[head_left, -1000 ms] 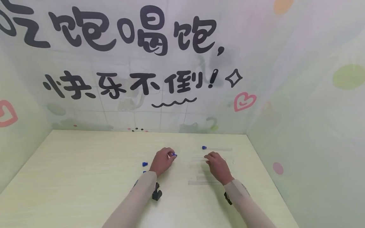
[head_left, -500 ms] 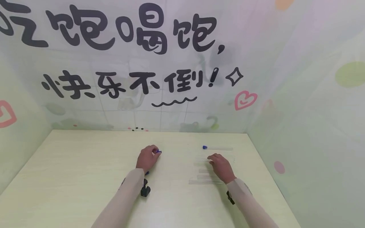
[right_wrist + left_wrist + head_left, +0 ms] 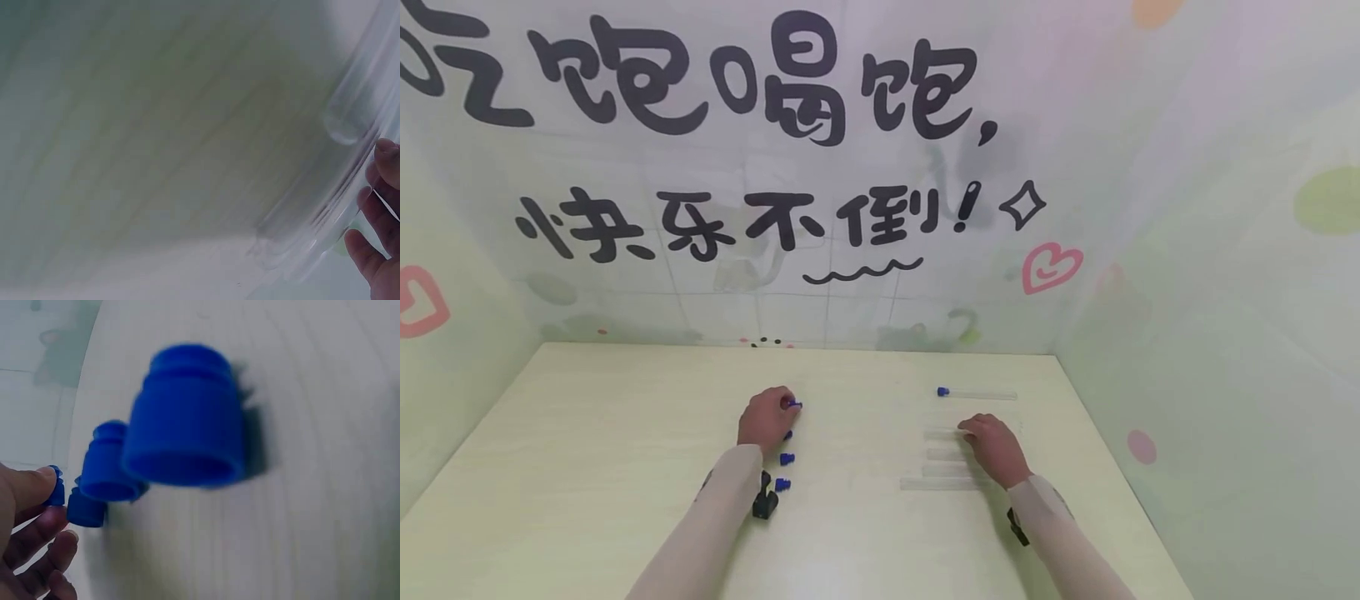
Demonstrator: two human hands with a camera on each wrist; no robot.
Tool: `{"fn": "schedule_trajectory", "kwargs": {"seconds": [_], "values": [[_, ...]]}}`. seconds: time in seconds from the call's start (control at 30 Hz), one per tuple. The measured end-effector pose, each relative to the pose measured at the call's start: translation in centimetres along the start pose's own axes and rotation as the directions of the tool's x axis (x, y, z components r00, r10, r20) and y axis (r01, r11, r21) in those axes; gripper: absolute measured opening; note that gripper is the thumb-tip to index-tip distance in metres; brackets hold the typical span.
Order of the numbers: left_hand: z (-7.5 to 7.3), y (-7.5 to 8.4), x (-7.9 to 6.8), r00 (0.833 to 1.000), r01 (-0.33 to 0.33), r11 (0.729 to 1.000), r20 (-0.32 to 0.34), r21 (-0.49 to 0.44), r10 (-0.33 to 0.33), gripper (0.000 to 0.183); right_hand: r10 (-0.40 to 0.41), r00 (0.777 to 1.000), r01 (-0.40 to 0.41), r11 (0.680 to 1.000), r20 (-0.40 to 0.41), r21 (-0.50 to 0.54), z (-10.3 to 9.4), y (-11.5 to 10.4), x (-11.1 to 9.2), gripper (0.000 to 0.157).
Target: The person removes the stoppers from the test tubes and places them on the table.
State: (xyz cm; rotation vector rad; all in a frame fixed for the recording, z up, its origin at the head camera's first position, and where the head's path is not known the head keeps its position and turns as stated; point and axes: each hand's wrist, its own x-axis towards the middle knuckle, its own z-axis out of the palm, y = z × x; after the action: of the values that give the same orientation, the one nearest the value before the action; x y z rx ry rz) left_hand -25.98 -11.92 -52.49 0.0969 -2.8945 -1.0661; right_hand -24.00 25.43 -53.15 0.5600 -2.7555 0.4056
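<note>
My left hand (image 3: 765, 418) pinches a blue cap (image 3: 57, 490) between thumb and finger, at the far end of a row of blue caps. Three more caps lie behind it in the left wrist view, a large near cap (image 3: 187, 425), a middle cap (image 3: 106, 465) and a far cap (image 3: 86, 509). On the right side of the table, my right hand (image 3: 996, 447) pinches a clear test tube (image 3: 937, 432) by thumb and fingertips, low over the tabletop. The palm hides the tube's right part.
Several clear tubes (image 3: 942, 483) lie side by side in front of the right hand. Beyond it lies another tube (image 3: 988, 396) with a blue cap (image 3: 942, 391) at its left end. Printed walls (image 3: 775, 308) bound the pale wooden table (image 3: 610, 458) at the back and sides.
My left hand has moved left with the blue cap to the far end of the row, uncovering the nearer caps. The right hand has shifted slightly right and nearer with its tube.
</note>
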Motion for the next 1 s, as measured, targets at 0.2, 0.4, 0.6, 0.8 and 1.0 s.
{"fn": "schedule_trajectory", "kwargs": {"seconds": [0.2,0.4,0.6,0.8,1.0], "values": [[-0.1,-1.4,0.3,1.0,0.003,1.0,0.02,0.025,-0.003,0.016,-0.009,1.0,0.009,1.0,0.012,-0.012,0.1,0.6,-0.1,0.017],[0.2,-2.0,0.6,1.0,-0.005,1.0,0.024,0.015,0.005,0.016,-0.02,1.0,0.02,1.0,0.014,0.002,0.1,0.7,-0.2,0.017],[0.1,-1.8,0.5,0.999,0.016,1.0,0.043,0.024,-0.017,0.019,0.012,0.999,-0.012,1.0,0.042,-0.007,-0.1,0.4,-0.2,0.016],[0.1,-1.7,0.5,0.998,0.024,0.999,0.055,0.029,-0.026,0.02,0.026,0.997,-0.025,1.0,0.069,-0.013,-0.2,0.2,-0.2,0.016],[0.3,-1.8,0.5,0.999,0.009,0.999,0.044,0.038,-0.011,0.018,-0.024,0.999,0.025,0.999,0.04,-0.026,-0.1,0.3,-0.3,0.017]]}}
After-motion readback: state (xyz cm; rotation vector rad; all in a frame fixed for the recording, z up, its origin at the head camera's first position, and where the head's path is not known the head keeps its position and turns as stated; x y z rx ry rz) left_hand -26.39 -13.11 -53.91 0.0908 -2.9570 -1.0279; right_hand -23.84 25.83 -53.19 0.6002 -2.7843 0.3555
